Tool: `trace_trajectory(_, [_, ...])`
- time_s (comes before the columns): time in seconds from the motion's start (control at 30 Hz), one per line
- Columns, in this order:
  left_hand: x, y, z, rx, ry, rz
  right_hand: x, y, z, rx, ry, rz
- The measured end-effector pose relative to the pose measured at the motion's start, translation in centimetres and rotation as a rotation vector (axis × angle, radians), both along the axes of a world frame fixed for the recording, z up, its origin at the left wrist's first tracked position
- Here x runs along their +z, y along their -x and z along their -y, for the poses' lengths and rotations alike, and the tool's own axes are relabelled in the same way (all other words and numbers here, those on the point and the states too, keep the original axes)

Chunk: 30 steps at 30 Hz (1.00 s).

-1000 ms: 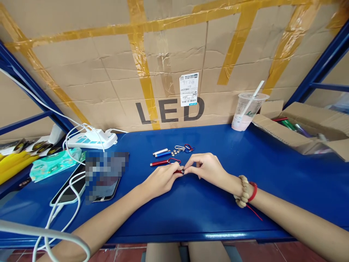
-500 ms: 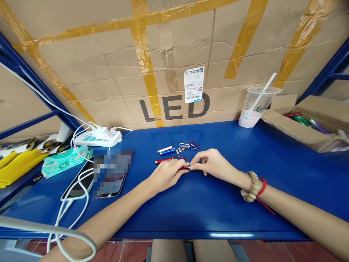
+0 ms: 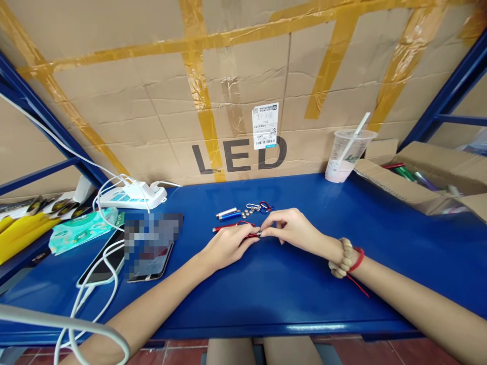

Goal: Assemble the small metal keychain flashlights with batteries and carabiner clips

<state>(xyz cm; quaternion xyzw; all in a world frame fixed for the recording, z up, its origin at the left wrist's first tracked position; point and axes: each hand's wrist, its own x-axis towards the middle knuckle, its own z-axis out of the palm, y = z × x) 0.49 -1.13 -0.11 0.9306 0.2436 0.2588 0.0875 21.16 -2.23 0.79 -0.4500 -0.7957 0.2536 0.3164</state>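
My left hand (image 3: 230,246) is closed around a slim red flashlight tube (image 3: 251,235), which lies low over the blue tabletop. At the tube's right end, the thumb and forefinger of my right hand (image 3: 299,230) pinch a small part that they mostly cover. Just beyond my left hand lies another red tube (image 3: 218,229), partly hidden by it. Farther back are a blue tube (image 3: 231,216) and a silver tube (image 3: 226,211) side by side. Several button cells (image 3: 245,215) sit to their right, close to a silver carabiner clip (image 3: 252,207) and a blue-and-red clip (image 3: 266,207).
Phones (image 3: 152,263) and white cables (image 3: 114,276) lie at the left, with a power strip (image 3: 146,195) behind. A plastic cup (image 3: 340,162) with a straw stands back right, beside an open carton (image 3: 395,190) of coloured tubes. A large cardboard box (image 3: 160,101) closes off the back.
The view has shifted slightly. Both hands stay together at the red tube, with my right fingers still pinching at its end; little else differs.
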Motion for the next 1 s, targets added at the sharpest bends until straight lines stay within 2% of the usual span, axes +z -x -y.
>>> trace_trajectory(0.07, [0.01,0.00,0.06,-0.001,-0.033,-0.008,0.23,-0.19,0.06,0.049,-0.057,0.048])
trace_trajectory(0.2, [0.08,-0.08,0.24,0.048,-0.080,-0.016,0.46,-0.50,0.21,0.139,-0.279,0.212])
trace_trajectory(0.37, [0.20,-0.18,0.18,0.064,-0.092,-0.035,0.38,-0.59,0.29,0.150,-0.424,0.368])
trace_trajectory(0.67, [0.21,-0.48,0.16,0.134,-0.097,-0.067,0.50,-0.65,0.28,0.143,-0.498,0.428])
trace_trajectory(1.0, [0.17,-0.52,-0.24,0.066,0.033,-0.012,0.85,-0.63,0.30,0.136,-0.478,0.442])
